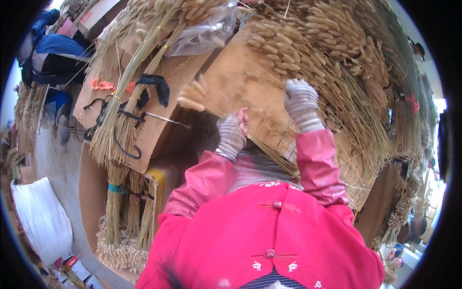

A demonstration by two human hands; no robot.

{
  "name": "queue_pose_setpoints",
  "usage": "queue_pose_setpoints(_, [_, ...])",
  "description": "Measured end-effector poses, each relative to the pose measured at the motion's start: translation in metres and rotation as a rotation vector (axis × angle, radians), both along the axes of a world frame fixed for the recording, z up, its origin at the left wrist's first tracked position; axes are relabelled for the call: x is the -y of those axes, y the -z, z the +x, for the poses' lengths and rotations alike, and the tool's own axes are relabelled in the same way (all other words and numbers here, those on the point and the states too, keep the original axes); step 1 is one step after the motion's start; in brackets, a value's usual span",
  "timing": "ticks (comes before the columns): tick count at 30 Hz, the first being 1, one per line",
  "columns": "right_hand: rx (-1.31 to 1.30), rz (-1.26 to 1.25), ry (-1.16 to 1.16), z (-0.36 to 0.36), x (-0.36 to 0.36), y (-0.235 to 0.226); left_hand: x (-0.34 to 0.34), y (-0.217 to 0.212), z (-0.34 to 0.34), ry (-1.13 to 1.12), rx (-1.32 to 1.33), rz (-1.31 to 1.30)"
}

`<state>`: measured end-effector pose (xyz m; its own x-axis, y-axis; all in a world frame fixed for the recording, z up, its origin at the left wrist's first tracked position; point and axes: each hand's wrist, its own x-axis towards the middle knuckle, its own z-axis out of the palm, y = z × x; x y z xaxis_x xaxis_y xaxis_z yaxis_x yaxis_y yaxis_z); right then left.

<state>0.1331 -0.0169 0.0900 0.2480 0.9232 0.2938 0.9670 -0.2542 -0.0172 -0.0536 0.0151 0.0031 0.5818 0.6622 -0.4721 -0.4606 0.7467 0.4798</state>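
Both my hands wear grey knitted gloves below pink sleeves. My left hand [232,131] is closed around a thin bunch of dried grass stems [211,98] whose fluffy seed heads point up and left. My right hand [301,102] reaches into the large heap of dried grasses [337,53] lying on a cardboard sheet [240,72], fingers pressed among the stems; whether it grips any I cannot tell.
Tied bundles of dried grass [120,115] lie on cardboard at the left with black cords and orange ties. More bundles [127,216] stand head-down in a box below. A white sack [41,216] sits at lower left, blue bags [57,53] at upper left.
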Motion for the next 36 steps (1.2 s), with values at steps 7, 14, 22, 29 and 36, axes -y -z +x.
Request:
queue_pose_setpoints(7, [-0.036, 0.009, -0.117, -0.028, 0.075, -0.015, -0.008, -0.008, 0.001, -0.028, 0.027, 0.036])
queue_pose_setpoints(14, [-0.169, -0.153, -0.168, -0.038, 0.099, 0.003, -0.007, -0.014, 0.003, -0.019, 0.099, 0.046])
queue_pose_setpoints(22, [-0.174, -0.191, -0.155, -0.041, 0.097, 0.000, -0.006, -0.021, 0.001, -0.051, 0.038, -0.014])
queue_pose_setpoints(29, [-0.212, -0.143, -0.129, -0.023, 0.123, -0.005, -0.012, -0.006, -0.010, 0.052, 0.326, 0.058])
queue_pose_setpoints(36, [-0.048, -0.189, -0.055, 0.003, 0.165, 0.010, -0.013, -0.024, -0.009, -0.011, 0.023, 0.081])
